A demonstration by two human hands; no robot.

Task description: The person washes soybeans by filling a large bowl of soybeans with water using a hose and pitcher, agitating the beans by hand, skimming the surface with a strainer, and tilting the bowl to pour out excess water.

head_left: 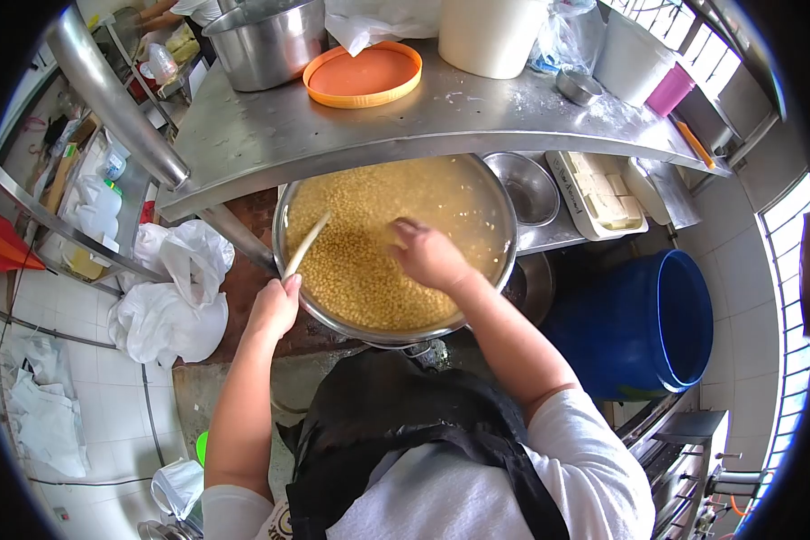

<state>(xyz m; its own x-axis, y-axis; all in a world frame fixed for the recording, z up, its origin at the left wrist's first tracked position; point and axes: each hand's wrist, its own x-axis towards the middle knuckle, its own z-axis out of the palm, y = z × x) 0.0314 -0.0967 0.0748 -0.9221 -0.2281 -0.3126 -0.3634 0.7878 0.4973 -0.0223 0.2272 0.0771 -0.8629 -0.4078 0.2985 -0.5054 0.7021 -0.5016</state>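
Note:
A large round metal pot [511, 261] holds many small yellow grains or beans [360, 279] in cloudy liquid. At the pot's left rim, my left hand [274, 308] is closed on a pale stick-like handle [308, 241], which slants up and right over the grains; its far end lies among them. My right hand [427, 256] is over the middle right of the pot, at the surface of the grains. Its fingertips are blurred by motion, so what they hold, if anything, cannot be made out.
A steel shelf [351, 144] overhangs the pot's far side, bearing an orange lid [362, 74], a steel pot [268, 45] and a white bucket [488, 34]. To the right are a metal bowl [524, 191], a tray of white blocks [594, 193] and a blue barrel [603, 324].

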